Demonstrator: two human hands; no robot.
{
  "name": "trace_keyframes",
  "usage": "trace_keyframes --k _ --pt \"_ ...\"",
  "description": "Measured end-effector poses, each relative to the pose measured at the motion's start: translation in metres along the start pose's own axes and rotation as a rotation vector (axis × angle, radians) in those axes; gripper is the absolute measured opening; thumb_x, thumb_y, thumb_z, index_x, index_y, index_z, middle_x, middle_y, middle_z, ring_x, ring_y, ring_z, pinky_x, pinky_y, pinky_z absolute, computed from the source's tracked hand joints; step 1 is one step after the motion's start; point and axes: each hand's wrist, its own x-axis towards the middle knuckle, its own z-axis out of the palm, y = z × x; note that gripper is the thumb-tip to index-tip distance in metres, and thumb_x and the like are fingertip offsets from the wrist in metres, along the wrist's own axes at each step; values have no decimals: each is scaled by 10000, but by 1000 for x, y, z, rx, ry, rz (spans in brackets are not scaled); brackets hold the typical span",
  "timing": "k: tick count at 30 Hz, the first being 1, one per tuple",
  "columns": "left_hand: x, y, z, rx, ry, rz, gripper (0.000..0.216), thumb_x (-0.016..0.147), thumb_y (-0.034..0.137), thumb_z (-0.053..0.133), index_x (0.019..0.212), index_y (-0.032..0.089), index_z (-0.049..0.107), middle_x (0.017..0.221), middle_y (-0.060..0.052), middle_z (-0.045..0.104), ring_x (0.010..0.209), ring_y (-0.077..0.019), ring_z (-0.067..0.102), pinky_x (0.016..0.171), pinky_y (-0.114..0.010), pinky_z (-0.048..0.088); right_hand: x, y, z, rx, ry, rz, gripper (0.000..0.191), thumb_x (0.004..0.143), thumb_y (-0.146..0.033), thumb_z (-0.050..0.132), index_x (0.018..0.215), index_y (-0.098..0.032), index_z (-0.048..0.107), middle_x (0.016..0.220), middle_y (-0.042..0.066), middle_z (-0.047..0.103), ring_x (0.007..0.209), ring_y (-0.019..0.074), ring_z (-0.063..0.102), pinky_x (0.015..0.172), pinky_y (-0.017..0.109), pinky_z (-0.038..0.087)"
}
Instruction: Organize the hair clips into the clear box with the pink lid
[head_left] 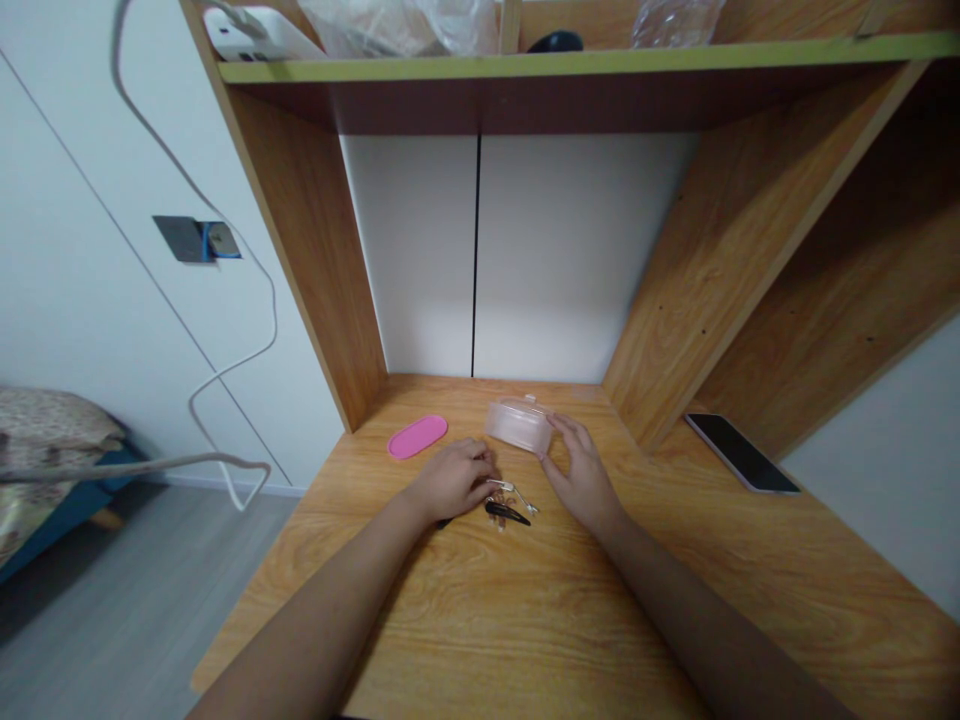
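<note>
My left hand (454, 480) rests on the wooden desk (525, 600) with its fingers curled, the fingertips pinching a small silver hair clip (517, 492). A black hair clip (507, 514) lies just below it, among a few small pieces. My right hand (579, 470) is curved around the right side of a translucent pink oval box (519, 424) and touches it with thumb and fingers. A pink oval lid (418, 437) lies flat to the left of the box.
A black phone (741, 452) lies on the desk's right part. Wooden side panels and a shelf (570, 66) with plastic bags enclose the desk. A white cable (225, 370) hangs at the left, a bed (45, 450) beyond.
</note>
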Motion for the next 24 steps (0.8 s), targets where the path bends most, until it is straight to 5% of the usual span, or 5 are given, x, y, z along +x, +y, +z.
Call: trace_keyframes --k 8,11,16,20,24 --pt "1 -1 3 36 10 0 150 947 300 585 942 194 691 948 -76 668 951 -220 607 841 -327 477 3 -17 -7 43 97 -76 434 906 -219 580 1339 -241 549 1383 131 517 1314 286 503 1130 515 417" --pt "1 0 2 58 20 -10 125 940 271 580 949 191 674 949 -77 674 941 -222 610 842 -334 474 2 -24 -12 72 84 -146 326 916 -198 572 1237 -244 615 1211 113 615 1153 260 599 1016 450 494" --pt "1 0 1 73 115 -71 151 964 300 551 958 185 650 957 -83 684 932 -226 610 849 -350 469 -4 -34 -17 77 -219 -249 104 901 -252 630 996 -239 671 695 -3 622 658 169 592 666 306 477" --pt "1 -3 3 77 183 -173 169 990 294 505 977 182 630 928 -84 682 903 -230 617 820 -349 476 -6 -42 -16 -22 -449 -142 190 841 -315 703 727 -221 583 602 -42 588 567 127 537 572 253 375" --pt "0 -6 7 63 236 -261 183 1006 288 468 1039 180 612 941 -93 686 887 -235 631 799 -353 499 -5 -41 -13 -90 -515 -112 201 823 -327 705 714 -218 576 635 -37 627 594 129 555 575 243 352"
